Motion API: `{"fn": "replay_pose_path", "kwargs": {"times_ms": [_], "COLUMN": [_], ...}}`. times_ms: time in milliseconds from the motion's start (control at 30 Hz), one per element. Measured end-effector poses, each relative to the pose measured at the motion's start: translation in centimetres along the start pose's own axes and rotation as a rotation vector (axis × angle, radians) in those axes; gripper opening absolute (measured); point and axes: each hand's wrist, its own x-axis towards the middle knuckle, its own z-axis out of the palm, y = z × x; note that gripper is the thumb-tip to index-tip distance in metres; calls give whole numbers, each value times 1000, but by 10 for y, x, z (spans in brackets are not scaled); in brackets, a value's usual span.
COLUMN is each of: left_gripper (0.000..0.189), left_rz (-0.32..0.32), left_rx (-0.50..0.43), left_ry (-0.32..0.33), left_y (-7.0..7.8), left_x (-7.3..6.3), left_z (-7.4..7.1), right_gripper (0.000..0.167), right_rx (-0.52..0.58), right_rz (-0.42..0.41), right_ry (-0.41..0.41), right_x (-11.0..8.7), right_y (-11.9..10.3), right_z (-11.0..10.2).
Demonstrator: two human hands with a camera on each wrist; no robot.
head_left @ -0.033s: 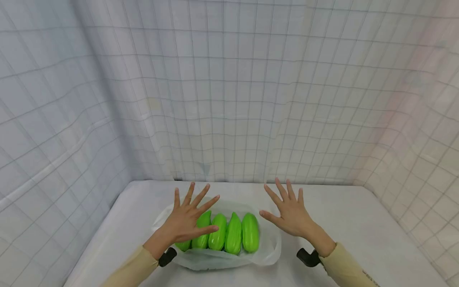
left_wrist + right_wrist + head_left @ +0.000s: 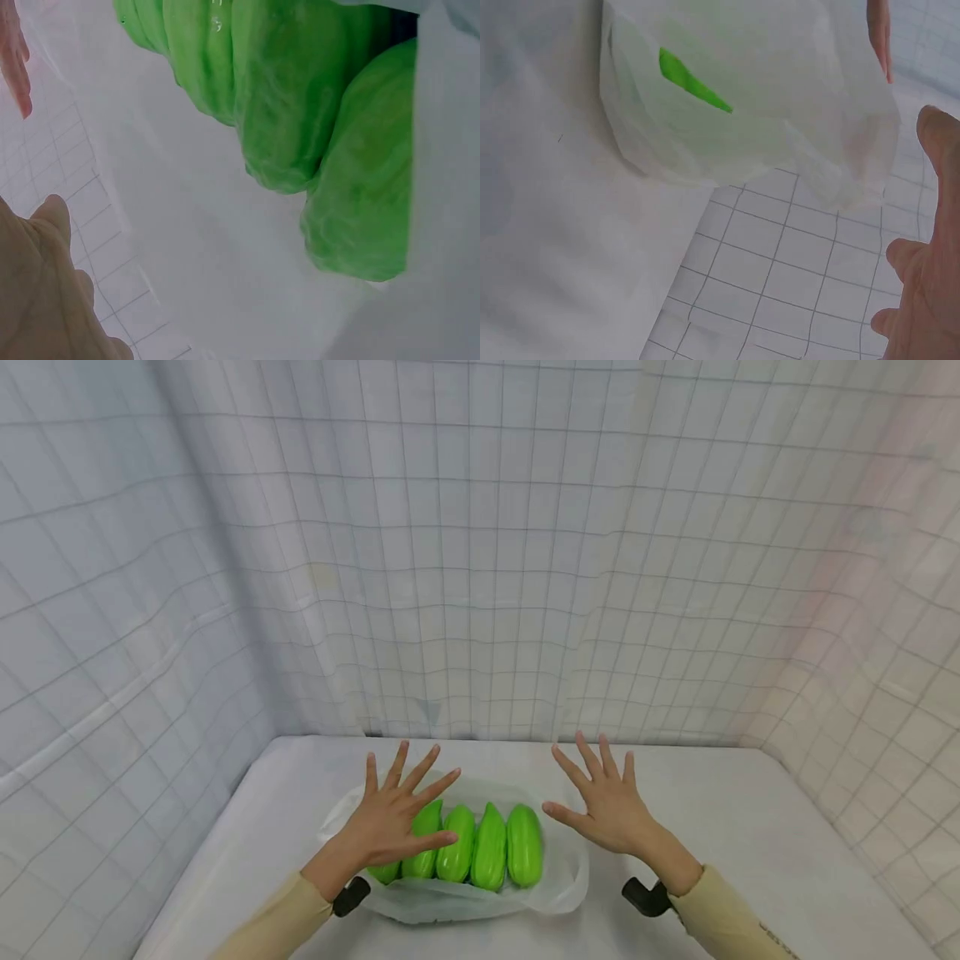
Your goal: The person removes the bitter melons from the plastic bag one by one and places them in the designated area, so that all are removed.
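Several glossy, bright green, elongated gourd-like pieces (image 2: 525, 846) lie side by side in a white translucent plastic bag (image 2: 564, 872). My left hand (image 2: 378, 822), palm down with fingers spread, is over the bag's left part and hides some of the green pieces. To the right of the bag my right hand (image 2: 613, 817) is held likewise, fingers fanned out and holding nothing. Up close in the left wrist view, the green pieces (image 2: 289, 97) have ribbed, lumpy, shiny skins. From the right wrist, the bag (image 2: 765, 142) covers all but a green sliver.
A white-covered table (image 2: 720, 827) carries the bag. Grid-patterned white cloth (image 2: 495, 568) hangs behind it and along both sides. Black curved devices (image 2: 647, 898) sit at both wrists, below light-coloured sleeves (image 2: 731, 914).
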Motion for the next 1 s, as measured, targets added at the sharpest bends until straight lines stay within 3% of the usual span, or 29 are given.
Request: {"fn": "replay_pose_path", "kwargs": {"times_ms": [200, 633, 900, 1000], "left_gripper": [81, 83, 85, 85], "left_rz": [7, 23, -8, -47], "left_rx": [12, 35, 33, 24], "left_ry": [-14, 6, 91, 136], "left_y": [1, 7, 5, 1], "left_x": [-2, 1, -3, -9], "left_z": [3, -3, 1, 3], "right_gripper": [83, 87, 89, 85], "right_rx": [-67, -60, -28, 68], "right_rz": [-33, -40, -47, -38], "right_ry": [-20, -8, 10, 76], "right_x": [0, -4, -8, -9], "right_y": [-1, -2, -3, -4], "right_z": [2, 7, 10, 11]}}
